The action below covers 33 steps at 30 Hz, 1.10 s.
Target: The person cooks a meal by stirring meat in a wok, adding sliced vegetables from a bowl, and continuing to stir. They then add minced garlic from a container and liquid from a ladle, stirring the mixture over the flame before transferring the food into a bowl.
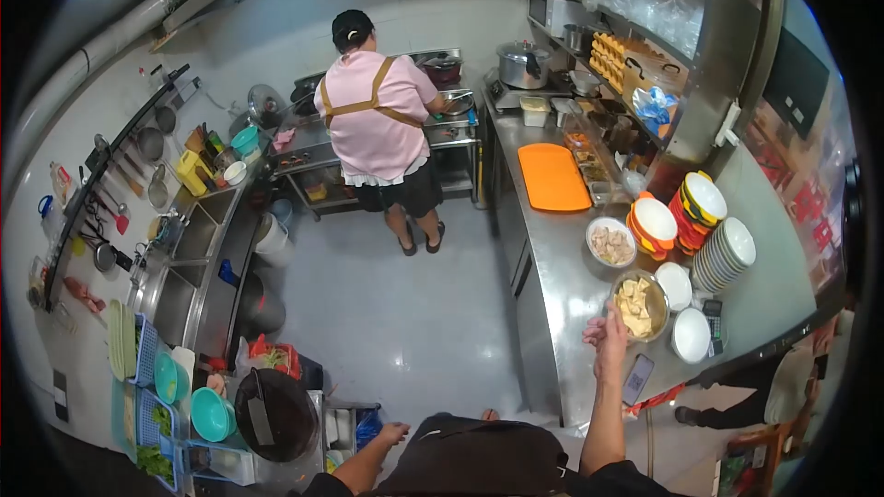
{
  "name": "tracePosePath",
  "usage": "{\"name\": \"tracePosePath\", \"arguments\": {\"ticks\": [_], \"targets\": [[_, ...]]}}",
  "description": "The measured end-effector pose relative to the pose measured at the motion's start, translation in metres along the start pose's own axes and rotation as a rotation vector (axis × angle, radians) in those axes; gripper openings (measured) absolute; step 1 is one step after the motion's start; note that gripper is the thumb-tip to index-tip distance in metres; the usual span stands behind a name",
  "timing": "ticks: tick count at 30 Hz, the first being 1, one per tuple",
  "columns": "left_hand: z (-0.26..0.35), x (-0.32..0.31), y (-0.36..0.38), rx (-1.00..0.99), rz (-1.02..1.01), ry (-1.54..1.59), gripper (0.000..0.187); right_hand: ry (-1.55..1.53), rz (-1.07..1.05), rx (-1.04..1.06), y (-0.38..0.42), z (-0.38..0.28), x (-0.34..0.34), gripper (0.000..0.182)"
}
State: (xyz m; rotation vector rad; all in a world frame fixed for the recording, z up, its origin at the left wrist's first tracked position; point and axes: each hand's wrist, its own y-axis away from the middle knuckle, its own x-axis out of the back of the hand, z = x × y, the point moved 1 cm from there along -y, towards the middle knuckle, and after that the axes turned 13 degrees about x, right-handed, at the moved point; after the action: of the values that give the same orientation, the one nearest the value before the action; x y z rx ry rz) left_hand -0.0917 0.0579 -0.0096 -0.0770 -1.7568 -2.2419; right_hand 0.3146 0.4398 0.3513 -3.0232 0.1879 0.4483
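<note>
The right arm is stretched forward and raised, forearm bare, with the right hand [608,331] held up, fingers loosely open and slightly curled, gripping nothing. The left arm hangs lower and bent at the elbow, its left hand [394,432] reaching out low with fingers relaxed and empty.
</note>
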Motion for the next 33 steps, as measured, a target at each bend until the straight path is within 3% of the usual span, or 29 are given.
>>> {"name": "tracePosePath", "arguments": {"ticks": [5, 9, 14, 15, 18, 21, 24, 26, 29, 32, 33], "targets": [[0.042, 0.01, -0.012, -0.174, 0.086, -0.006, 0.047, 0.078, -0.153, -0.106, -0.022, 0.05, -0.038, 0.04], [0.071, 0.029, -0.033, -0.163, 0.159, -0.289, 0.054, 0.276, -0.342, -0.227, -0.033, 0.083, -0.079, 0.039], [0.139, 0.099, -0.071, -0.109, 0.014, -0.233, 0.054, 0.781, -0.585, -0.234, -0.027, 0.149, -0.117, 0.038], [0.156, 0.116, -0.078, -0.081, -0.012, -0.235, 0.054, 0.788, -0.596, -0.262, -0.027, 0.189, -0.105, 0.039], [0.212, 0.153, -0.083, -0.029, -0.14, -0.273, 0.048, 0.873, -0.705, -0.655, -0.013, 0.223, -0.109, 0.047], [0.28, 0.173, -0.046, 0.058, -0.25, -0.646, 0.054, 1.141, -0.934, -1.009, 0.019, 0.237, -0.121, 0.06], [0.32, 0.18, -0.032, 0.086, -0.419, -0.794, 0.058, 1.309, -1.179, -0.462, 0.075, 0.346, -0.055, 0.06], [0.34, 0.179, -0.037, 0.039, -0.523, -0.874, 0.054, 1.213, -1.093, -0.618, 0.095, 0.39, -0.045, 0.049], [0.356, 0.175, -0.041, -0.004, -0.657, -0.835, 0.041, 0.779, -0.979, -0.812, 0.061, 0.325, -0.076, 0.034], [0.37, 0.174, -0.069, -0.091, -0.709, -0.78, 0.028, 0.529, -0.813, -0.842, 0.053, 0.298, -0.108, 0.023], [0.375, 0.172, -0.079, -0.13, -0.718, -0.764, 0.024, 0.491, -0.848, -0.842, 0.042, 0.299, -0.112, 0.017]]}}
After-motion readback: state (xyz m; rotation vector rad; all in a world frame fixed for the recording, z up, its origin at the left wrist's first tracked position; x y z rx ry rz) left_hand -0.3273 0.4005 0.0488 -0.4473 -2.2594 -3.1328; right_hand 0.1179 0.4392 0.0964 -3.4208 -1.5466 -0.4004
